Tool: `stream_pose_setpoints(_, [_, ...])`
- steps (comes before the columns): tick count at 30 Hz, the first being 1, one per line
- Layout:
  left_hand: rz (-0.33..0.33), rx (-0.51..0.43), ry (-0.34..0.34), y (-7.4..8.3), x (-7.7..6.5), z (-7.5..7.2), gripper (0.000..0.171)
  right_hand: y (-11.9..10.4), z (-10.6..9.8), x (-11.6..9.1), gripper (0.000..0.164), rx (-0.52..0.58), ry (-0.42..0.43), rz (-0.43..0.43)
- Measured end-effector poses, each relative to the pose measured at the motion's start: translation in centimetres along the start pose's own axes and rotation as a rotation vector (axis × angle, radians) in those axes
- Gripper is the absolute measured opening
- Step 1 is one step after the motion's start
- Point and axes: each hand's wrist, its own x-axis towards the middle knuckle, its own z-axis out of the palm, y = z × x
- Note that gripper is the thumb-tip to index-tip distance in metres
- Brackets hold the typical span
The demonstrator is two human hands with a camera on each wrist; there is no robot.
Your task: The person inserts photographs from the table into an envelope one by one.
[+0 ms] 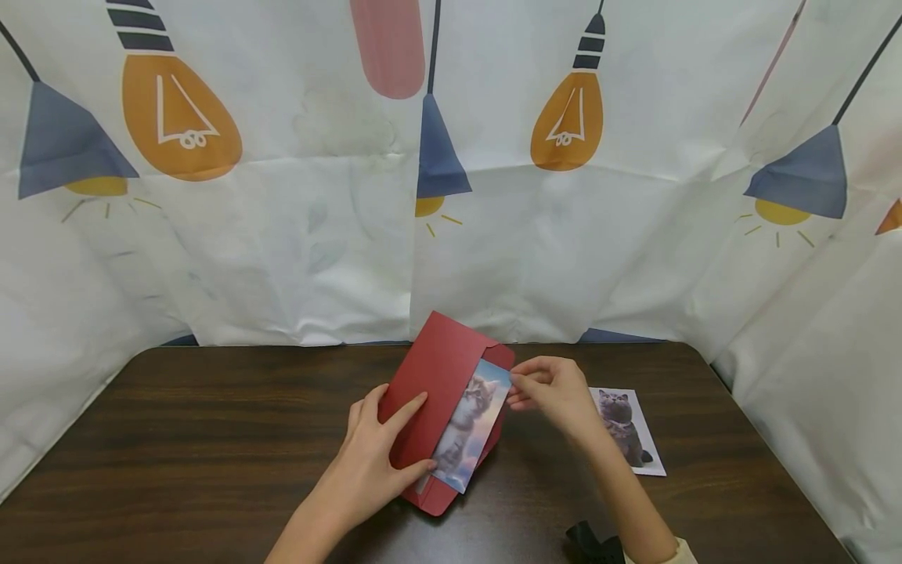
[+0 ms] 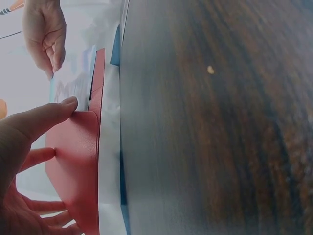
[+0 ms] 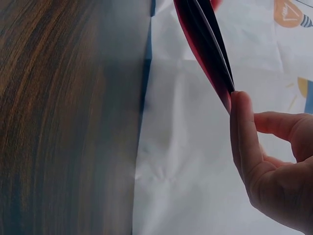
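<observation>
A red envelope (image 1: 438,368) stands tilted over the table, its flap side toward the right. Partly inside its opening is a card with a kitten picture (image 1: 470,423), its right part showing. My left hand (image 1: 380,458) holds the envelope from the left, fingers spread over its front and the thumb at the opening's edge beside the card. With thumb and fingertips, my right hand (image 1: 553,392) pinches the card by its upper right corner. In the right wrist view, the envelope (image 3: 208,58) shows edge-on, with the right fingertips at its end.
On the dark wooden table (image 1: 211,454), a second card with a grey cat (image 1: 627,435) lies right of the envelope, partly behind the right forearm. A black object (image 1: 592,542) sits at the front by the right sleeve. A lamp-printed curtain (image 1: 493,266) hangs behind the table.
</observation>
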Motion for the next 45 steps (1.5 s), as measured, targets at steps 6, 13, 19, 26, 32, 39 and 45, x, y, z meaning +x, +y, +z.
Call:
stream_pose_setpoints(6, [0.008,0.001,0.005,0.0,0.0,0.0,0.079,0.1,0.3,0.0,0.017,-0.004,0.005,0.000])
stream_pose_setpoints(13, [-0.008,-0.006,-0.017,0.2,0.0,0.0,0.079,0.3,0.4,0.0,0.017,-0.005,0.000,0.006])
stream_pose_setpoints(19, [-0.028,-0.010,-0.037,0.4,0.0,0.0,0.079,0.3,0.7,-0.1,0.017,0.000,0.000,0.008])
stream_pose_setpoints(26, [-0.035,-0.014,-0.043,0.6,0.0,0.0,0.078,0.4,0.9,-0.2,0.016,0.002,-0.002,0.000])
stream_pose_setpoints(32, [-0.049,-0.010,-0.059,0.7,-0.1,0.0,0.079,0.5,1.2,-0.2,0.015,0.001,0.006,-0.009])
stream_pose_setpoints(39, [-0.027,0.004,-0.040,0.9,-0.1,0.2,0.079,0.5,1.5,-0.1,0.013,0.002,0.022,0.003])
stream_pose_setpoints(45, [-0.026,-0.001,-0.043,0.9,-0.2,0.2,0.079,0.5,1.8,-0.1,0.013,-0.004,0.031,0.003])
